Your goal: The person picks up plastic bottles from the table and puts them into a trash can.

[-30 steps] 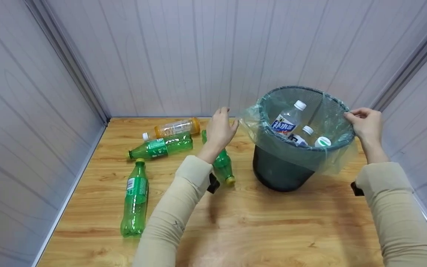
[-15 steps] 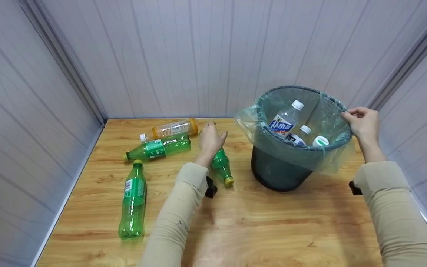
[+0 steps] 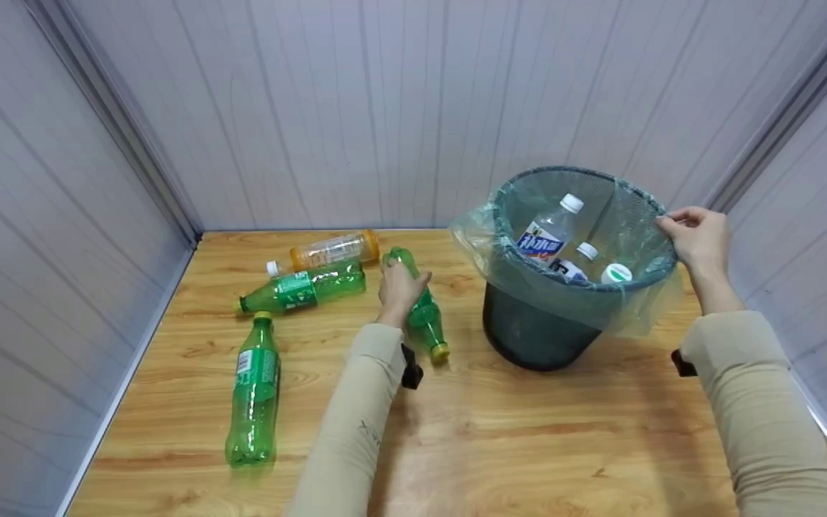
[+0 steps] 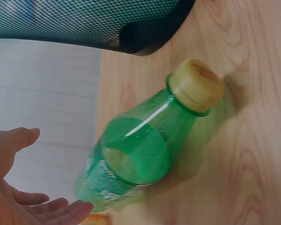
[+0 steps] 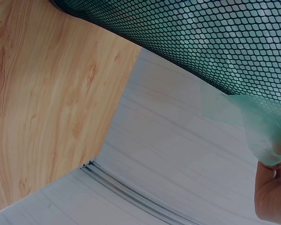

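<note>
My left hand (image 3: 399, 291) is over a green plastic bottle (image 3: 424, 316) with a yellow cap, which lies on the table. In the left wrist view its thumb and fingers (image 4: 61, 208) stand spread apart beside the bottle's far part. My right hand (image 3: 701, 240) pinches the edge of a thin green bin liner (image 3: 629, 316) at the right rim of a dark mesh wastebasket (image 3: 535, 330). Inside the basket are a bottle with a blue and white label (image 3: 543, 240) and other white-capped bottles (image 3: 586, 251). The basket leans slightly.
Left of my left hand, another green bottle (image 3: 306, 287) and an orange-ended clear bottle (image 3: 334, 251) lie side by side. A third green bottle (image 3: 252, 402) lies nearer the front. Pale panel walls (image 3: 313, 108) enclose the wooden table (image 3: 528, 445) on three sides.
My left hand has moved from beside the basket's liner leftward and down to the green bottle. The right hand keeps its pinch on the liner at the rim.
</note>
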The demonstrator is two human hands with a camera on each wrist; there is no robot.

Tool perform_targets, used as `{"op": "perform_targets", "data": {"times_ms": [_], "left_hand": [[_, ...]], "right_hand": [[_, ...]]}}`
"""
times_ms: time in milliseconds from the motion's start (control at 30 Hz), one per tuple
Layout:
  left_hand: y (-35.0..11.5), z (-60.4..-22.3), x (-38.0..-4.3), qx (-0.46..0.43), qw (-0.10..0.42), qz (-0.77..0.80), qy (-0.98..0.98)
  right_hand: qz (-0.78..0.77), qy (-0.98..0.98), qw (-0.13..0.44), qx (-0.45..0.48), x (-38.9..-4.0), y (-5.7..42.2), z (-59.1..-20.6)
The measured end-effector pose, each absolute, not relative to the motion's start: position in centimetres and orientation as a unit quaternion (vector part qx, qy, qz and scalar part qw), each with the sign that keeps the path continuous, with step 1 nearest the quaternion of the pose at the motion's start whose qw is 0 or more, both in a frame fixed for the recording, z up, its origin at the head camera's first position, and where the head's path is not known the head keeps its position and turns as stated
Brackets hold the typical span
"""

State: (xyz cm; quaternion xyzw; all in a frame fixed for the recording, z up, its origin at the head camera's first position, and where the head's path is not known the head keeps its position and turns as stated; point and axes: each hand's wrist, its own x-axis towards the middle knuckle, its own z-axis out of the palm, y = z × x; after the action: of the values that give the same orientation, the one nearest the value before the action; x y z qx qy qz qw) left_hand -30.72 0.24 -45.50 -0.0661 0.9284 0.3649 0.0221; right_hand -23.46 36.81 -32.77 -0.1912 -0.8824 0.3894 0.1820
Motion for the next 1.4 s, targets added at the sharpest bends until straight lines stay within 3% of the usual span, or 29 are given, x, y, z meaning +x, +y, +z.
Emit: {"op": "perform_targets", "data": {"times_ms": [633, 1167, 1400], "left_hand": [[0.5, -48.1, -30.3, -0.143, 0.091, 0.443, 0.880], [0.3, -48.8, -30.3, -0.154, 0.100, 0.481, 0.857], [0.3, -50.4, -32.1, -0.163, 0.108, 0.486, 0.852]], "right_hand": [[0.398, -0.877, 0.181, -0.199, -23.3, 36.8, -32.8], [0.390, -0.880, 0.186, -0.198, -23.6, 36.6, -33.0], [0.395, -0.877, 0.189, -0.198, -23.5, 36.6, -32.8]]}}
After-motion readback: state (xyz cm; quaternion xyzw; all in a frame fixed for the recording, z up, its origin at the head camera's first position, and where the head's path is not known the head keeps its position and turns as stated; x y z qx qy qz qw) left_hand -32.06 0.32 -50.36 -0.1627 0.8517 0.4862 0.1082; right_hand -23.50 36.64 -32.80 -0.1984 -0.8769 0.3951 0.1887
